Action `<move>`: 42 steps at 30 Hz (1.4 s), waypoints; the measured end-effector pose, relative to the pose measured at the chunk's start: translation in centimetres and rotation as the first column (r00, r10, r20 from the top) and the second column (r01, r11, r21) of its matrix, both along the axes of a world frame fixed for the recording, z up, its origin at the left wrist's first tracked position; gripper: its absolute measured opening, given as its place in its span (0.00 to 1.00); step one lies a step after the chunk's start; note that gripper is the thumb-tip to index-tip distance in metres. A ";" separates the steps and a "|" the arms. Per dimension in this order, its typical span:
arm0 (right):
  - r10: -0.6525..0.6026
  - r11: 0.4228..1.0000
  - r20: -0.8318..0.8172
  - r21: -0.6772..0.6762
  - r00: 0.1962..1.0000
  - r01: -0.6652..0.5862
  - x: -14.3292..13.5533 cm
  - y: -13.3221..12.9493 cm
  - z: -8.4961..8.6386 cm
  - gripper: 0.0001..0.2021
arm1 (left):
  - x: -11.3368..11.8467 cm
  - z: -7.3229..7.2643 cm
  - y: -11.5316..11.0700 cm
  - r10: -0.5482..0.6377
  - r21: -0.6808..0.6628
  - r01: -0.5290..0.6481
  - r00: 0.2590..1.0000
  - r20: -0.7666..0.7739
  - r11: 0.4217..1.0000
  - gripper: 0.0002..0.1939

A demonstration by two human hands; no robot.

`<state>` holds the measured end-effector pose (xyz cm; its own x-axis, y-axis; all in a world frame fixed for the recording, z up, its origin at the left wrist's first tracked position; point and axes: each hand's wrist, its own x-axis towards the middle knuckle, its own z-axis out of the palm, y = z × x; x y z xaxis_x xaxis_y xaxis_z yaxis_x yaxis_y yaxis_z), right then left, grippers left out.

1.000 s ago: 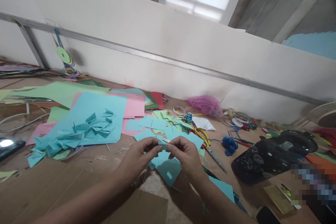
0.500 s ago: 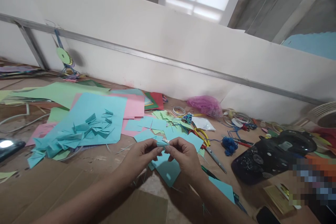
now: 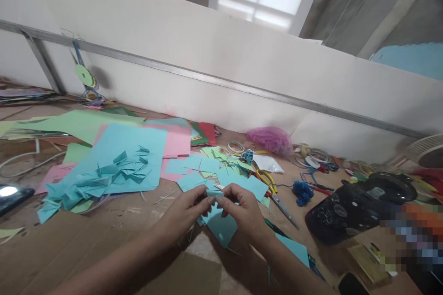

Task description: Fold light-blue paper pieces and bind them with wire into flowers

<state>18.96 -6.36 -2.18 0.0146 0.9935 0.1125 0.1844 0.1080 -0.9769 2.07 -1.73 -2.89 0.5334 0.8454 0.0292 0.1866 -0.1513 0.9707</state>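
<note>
Between my two hands is a small folded piece of blue paper (image 3: 213, 192), pinched at both ends. My left hand (image 3: 194, 203) grips its left end with thumb and fingers, and my right hand (image 3: 239, 205) closes on the right end. Fingers cover much of the fold. Just below lies a flat blue paper square (image 3: 221, 226) on the table. More blue squares (image 3: 192, 180) are spread behind my hands. To the left, a heap of folded blue paper pieces (image 3: 114, 170) rests on a large blue sheet (image 3: 152, 138).
Yellow-handled scissors (image 3: 282, 207) lie open right of my hands. Beyond them are a ball of blue yarn (image 3: 302, 192) and a black device (image 3: 341, 209). A pink plastic bag (image 3: 270, 139) sits by the white wall (image 3: 207, 55). Cardboard (image 3: 44, 249) covers the near left.
My thumbs have shifted slightly along the folded paper, which now looks flatter and more hidden by my fingers. The things on the table stay as they were.
</note>
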 end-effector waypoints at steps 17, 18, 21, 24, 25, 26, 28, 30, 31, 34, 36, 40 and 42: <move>-0.103 0.990 -0.034 0.096 0.994 0.106 -0.4 0.0 1.2 0.07 | 0.9 1.0 -0.1 0.031 -0.247 0.049 0.951 0.309 0.968 0.14; -0.131 0.984 0.052 0.127 0.990 0.124 -0.5 -0.4 1.7 0.06 | 0.7 1.2 -0.2 -0.012 -0.232 0.082 0.958 0.287 0.969 0.13; -0.224 0.959 0.345 0.243 0.911 0.144 -0.7 -2.1 3.0 0.05 | 0.1 1.9 -0.5 -0.167 -0.138 0.192 0.971 0.174 0.972 0.14; -0.267 0.945 0.457 0.295 0.849 0.139 -1.2 -4.1 3.6 0.05 | -0.8 2.9 -1.4 -0.252 -0.043 0.254 0.966 0.050 0.966 0.15; -0.275 0.945 0.444 0.288 0.853 0.155 -1.5 -4.7 3.5 0.05 | -1.1 3.3 -1.8 -0.251 -0.018 0.251 0.968 0.024 0.968 0.15; -0.281 0.946 0.417 0.271 0.864 0.177 -1.9 -5.2 3.4 0.05 | -1.3 3.6 -2.3 -0.242 0.003 0.242 0.970 0.009 0.970 0.14; -0.288 0.949 0.349 0.226 0.892 0.218 -2.8 -6.3 2.9 0.05 | -1.8 3.8 -3.3 -0.212 0.036 0.211 0.977 0.015 0.977 0.14; -0.301 0.947 0.288 0.204 0.909 0.249 -3.7 -7.1 2.2 0.06 | -2.1 3.4 -4.0 -0.201 0.049 0.199 0.979 0.041 0.979 0.14; -0.313 0.942 0.265 0.205 0.912 0.264 -4.1 -7.5 1.9 0.07 | -2.3 3.0 -4.3 -0.207 0.052 0.205 0.977 0.049 0.977 0.14; -0.375 0.916 0.220 0.236 0.900 0.324 -5.1 -8.2 0.5 0.08 | -2.5 1.4 -4.5 -0.242 0.088 0.238 0.970 0.028 0.967 0.17; -0.417 0.897 0.236 0.259 0.877 0.357 -5.5 -8.3 -0.4 0.08 | -2.6 0.2 -4.4 -0.229 0.141 0.229 0.973 -0.021 0.963 0.18; -0.449 0.884 0.357 0.309 0.819 0.350 -5.8 -8.3 -1.4 0.08 | -2.8 -1.1 -3.9 -0.225 0.161 0.221 0.974 0.007 0.962 0.14; -0.440 0.889 0.409 0.328 0.800 0.321 -5.8 -8.3 -1.5 0.08 | -2.9 -1.2 -3.9 -0.221 0.138 0.213 0.974 0.048 0.967 0.12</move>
